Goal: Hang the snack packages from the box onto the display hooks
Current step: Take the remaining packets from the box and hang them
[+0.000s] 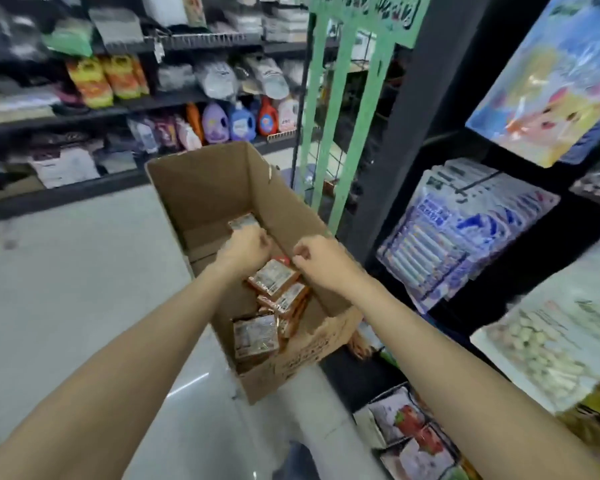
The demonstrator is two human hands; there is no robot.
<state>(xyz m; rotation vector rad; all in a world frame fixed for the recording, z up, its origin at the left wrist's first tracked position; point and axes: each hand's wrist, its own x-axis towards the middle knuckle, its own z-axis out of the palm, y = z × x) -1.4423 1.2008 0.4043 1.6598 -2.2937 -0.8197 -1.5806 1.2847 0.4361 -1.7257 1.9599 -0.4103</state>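
Observation:
An open cardboard box (201, 181) stands on the floor in front of me. Several brown snack packages (274, 277) lie inside it, one more (255, 336) near the box's near end. My left hand (245, 245) is inside the box and grips one snack package (243, 221) by its lower edge. My right hand (317, 258) is over the box with curled fingers, pinching the top of the uppermost package in the pile. The black display rack (413, 133) with hanging goods rises at the right.
Blue-and-white packs (465, 230) hang on a hook at the right, with bags of pale snacks (541, 341) below them. A green wire stand (347, 116) is behind the box. Shelves of detergent bottles (243, 121) line the far side. Pale floor (66, 289) spreads to the left.

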